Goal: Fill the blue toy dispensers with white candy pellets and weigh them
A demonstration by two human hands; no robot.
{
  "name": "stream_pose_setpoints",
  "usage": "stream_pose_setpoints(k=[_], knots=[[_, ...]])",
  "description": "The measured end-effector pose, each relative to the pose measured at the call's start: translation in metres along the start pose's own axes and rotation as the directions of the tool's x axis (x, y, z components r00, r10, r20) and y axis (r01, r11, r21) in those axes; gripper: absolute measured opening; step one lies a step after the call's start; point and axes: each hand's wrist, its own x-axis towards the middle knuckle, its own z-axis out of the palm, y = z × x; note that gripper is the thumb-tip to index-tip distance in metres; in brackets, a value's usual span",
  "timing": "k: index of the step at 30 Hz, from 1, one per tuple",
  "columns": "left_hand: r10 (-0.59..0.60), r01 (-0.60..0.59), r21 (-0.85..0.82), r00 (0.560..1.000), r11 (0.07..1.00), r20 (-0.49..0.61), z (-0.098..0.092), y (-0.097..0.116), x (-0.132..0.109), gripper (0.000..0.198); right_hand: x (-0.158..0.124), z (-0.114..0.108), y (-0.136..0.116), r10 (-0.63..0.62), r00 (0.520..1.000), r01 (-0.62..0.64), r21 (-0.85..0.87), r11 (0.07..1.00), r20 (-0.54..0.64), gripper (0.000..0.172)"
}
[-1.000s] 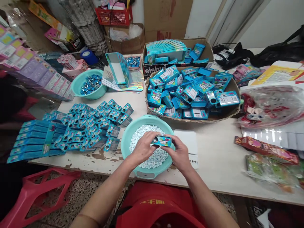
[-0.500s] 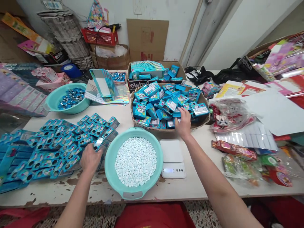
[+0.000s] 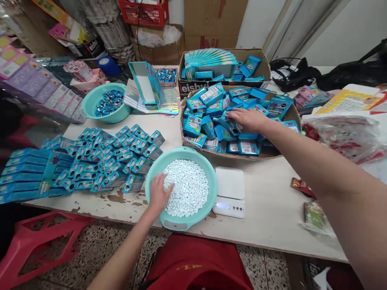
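Observation:
My left hand [image 3: 159, 195] is over the left side of a turquoise basin [image 3: 213, 185], fingers apart and nothing in them, just at the edge of a heap of small white candies [image 3: 187, 187]. My right hand [image 3: 249, 119] reaches into a cardboard carton [image 3: 193, 141] full of small blue candy boxes [image 3: 192, 125]. Its fingers close on the end of one blue candy box [image 3: 229, 123], which has a round hole in its side; the thumb is partly hidden.
Many blue boxes [image 3: 111, 159] stand in rows at left. A white digital scale [image 3: 229, 183] sits right of the basin. Behind are a smaller basin [image 3: 117, 116] of foil-wrapped sweets, folded card sheets [image 3: 145, 86] and another carton [image 3: 223, 66]. Plastic packets lie at right.
My left hand has left the rows of blue boxes and moved right to the basin; one box stands apart at the rows' front. My right hand has gone deeper among the carton's boxes. The view has shifted.

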Motion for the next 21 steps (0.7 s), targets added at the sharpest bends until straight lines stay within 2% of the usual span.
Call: stream_pose_setpoints(k=[1, 3, 5, 8, 10, 12, 14, 15, 16, 17, 19, 21], knots=[[-0.073, 0.073, 0.015, 0.995, 0.997, 0.062, 0.011, 0.008, -0.009, 0.049, 0.000, 0.000, -0.001, -0.006, 1.000, 0.006, -0.024, 1.000, -0.005, 0.032], [-0.258, 0.249, 0.076, 0.956, 0.965, 0.138, 0.030, 0.021, -0.020, 0.058, -0.002, -0.002, -0.006, 0.008, 0.999, -0.011, -0.058, 0.998, -0.053, 0.043], [-0.390, 0.375, 0.115, 0.906, 0.920, 0.164, 0.041, 0.033, -0.026, 0.059, -0.008, -0.005, -0.014, 0.042, 0.985, -0.055, -0.075, 0.996, -0.170, 0.056], [-0.430, 0.421, 0.086, 0.885, 0.903, 0.177, 0.052, 0.056, -0.029, 0.052, -0.026, -0.007, -0.035, 0.121, 0.908, -0.140, -0.020, 0.990, -0.401, 0.081], [-0.391, 0.397, 0.008, 0.900, 0.918, 0.191, 0.060, 0.072, -0.029, 0.046, -0.045, 0.000, -0.053, 0.223, 0.827, -0.171, 0.148, 0.974, -0.516, 0.092], [-0.348, 0.371, -0.093, 0.917, 0.924, 0.196, 0.070, 0.085, -0.026, 0.039, -0.068, 0.018, -0.074, 0.383, 0.734, -0.167, 0.397, 0.902, -0.561, 0.094], [-0.340, 0.378, -0.231, 0.921, 0.897, 0.188, 0.078, 0.092, -0.021, 0.032, -0.094, 0.046, -0.095, 0.561, 0.658, -0.139, 0.651, 0.746, -0.503, 0.087], [-0.361, 0.409, -0.316, 0.911, 0.856, 0.199, 0.081, 0.093, -0.017, 0.028, -0.106, 0.063, -0.107, 0.629, 0.641, -0.117, 0.754, 0.646, -0.440, 0.078], [-0.387, 0.451, -0.414, 0.892, 0.791, 0.232, 0.082, 0.093, -0.013, 0.026, -0.119, 0.080, -0.118, 0.675, 0.633, -0.099, 0.824, 0.557, -0.380, 0.073], [-0.404, 0.497, -0.524, 0.868, 0.692, 0.290, 0.082, 0.091, -0.009, 0.025, -0.132, 0.096, -0.130, 0.688, 0.651, -0.101, 0.863, 0.496, -0.319, 0.070], [-0.399, 0.583, -0.703, 0.806, 0.408, 0.437, 0.076, 0.083, -0.003, 0.028, -0.155, 0.124, -0.154, 0.719, 0.647, -0.134, 0.892, 0.432, -0.251, 0.064], [-0.330, 0.622, -0.770, 0.763, 0.140, 0.556, 0.064, 0.075, 0.002, 0.031, -0.173, 0.144, -0.178, 0.722, 0.667, -0.188, 0.896, 0.402, -0.184, 0.055]])
